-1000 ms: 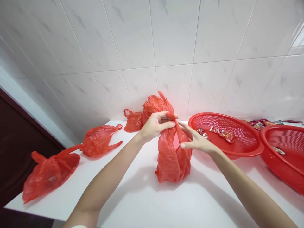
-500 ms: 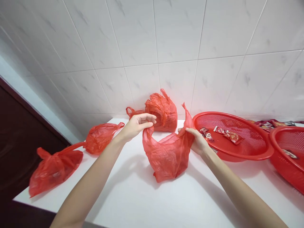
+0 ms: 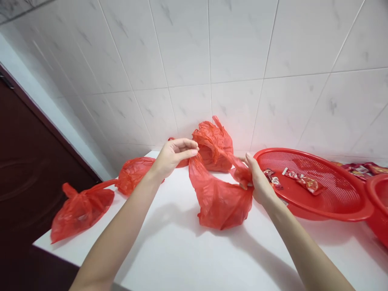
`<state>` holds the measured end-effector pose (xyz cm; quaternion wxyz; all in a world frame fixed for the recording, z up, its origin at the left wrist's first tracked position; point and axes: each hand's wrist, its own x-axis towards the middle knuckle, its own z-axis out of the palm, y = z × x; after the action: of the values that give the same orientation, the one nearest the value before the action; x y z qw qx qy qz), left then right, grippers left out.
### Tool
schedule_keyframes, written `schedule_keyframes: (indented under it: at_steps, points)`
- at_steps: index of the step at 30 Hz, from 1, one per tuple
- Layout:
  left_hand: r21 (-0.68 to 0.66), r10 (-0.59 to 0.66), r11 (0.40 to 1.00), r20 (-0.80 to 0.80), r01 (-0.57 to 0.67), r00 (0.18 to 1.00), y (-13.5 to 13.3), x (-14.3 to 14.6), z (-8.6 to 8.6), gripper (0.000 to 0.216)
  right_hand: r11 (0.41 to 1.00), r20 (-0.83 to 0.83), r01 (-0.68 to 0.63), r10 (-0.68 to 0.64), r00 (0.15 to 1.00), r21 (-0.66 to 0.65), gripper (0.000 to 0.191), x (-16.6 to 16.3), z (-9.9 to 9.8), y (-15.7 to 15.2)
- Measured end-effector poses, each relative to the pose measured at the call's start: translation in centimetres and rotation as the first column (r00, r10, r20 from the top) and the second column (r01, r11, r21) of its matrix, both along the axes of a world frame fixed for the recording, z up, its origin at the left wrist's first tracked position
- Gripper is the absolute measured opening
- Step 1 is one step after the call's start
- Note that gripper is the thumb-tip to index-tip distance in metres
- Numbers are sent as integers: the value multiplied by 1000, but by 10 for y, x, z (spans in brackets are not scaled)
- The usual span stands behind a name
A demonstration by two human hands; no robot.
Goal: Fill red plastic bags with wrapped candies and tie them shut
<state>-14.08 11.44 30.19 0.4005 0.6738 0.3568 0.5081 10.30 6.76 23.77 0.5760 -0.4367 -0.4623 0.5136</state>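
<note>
A red plastic bag (image 3: 222, 204) rests on the white table in front of me, its two handles raised. My left hand (image 3: 178, 153) pinches the left handle between thumb and fingers. On the other side, my right hand (image 3: 254, 176) grips the right handle, which folds over leftward across the bag's opening. Thin red film shows the bag's bulging lower part, but its contents cannot be made out. Just behind stands another full red plastic bag (image 3: 216, 159) against the wall.
To the left lie two red bags, a knotted one (image 3: 83, 214) by the table edge and another (image 3: 133, 171) behind it. At right, a red plastic basket (image 3: 357, 210) holds several small wrapped packets (image 3: 312, 184). A second basket (image 3: 377, 198) is partly cut off. A tiled wall (image 3: 236, 101) rises behind.
The right handle stood upright before and now bends leftward over the bag's opening. My right hand has turned, with its fingers around the handle. The view has shifted slightly left.
</note>
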Motion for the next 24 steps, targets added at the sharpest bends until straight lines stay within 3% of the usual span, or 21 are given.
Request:
schedule_keyframes:
  at_steps: [2, 6, 10, 13, 16, 19, 21, 24]
  points:
    - [-13, -55, 998, -77, 54, 996, -6, 2, 7, 26, 999, 84, 8, -10, 996, 32, 52, 0, 1, -1]
    - [-111, -331, 943, -233, 313, 915, -19, 12, 19, 20, 984, 158, 70, -96, 983, 162, 49, -4, -2, 0]
    - [-124, -493, 870, -223, 477, 841, -20, 40, 17, 16, 967, 200, 52, -104, 974, 250, 36, -14, -3, -3]
    - [-53, -454, 891, -152, 451, 878, -13, 67, 5, 18, 983, 134, -23, -1, 991, 179, 39, -20, -5, -4]
    - [-14, -377, 925, -128, 379, 917, -6, 84, -6, 18, 995, -88, -77, 83, 993, 68, 39, -20, -7, -1]
    - [0, -344, 938, -121, 347, 931, -1, 88, -11, 18, 981, -262, -187, 193, 946, 47, 24, -14, -5, 1]
    - [0, -342, 939, -116, 344, 933, 1, 87, -13, 19, 959, -242, -273, 285, 928, 79, 17, -10, -3, 0]
    - [-41, -383, 924, -120, 381, 916, 1, 85, -16, 20, 935, -106, -331, 345, 933, 126, 21, -9, -4, -1]
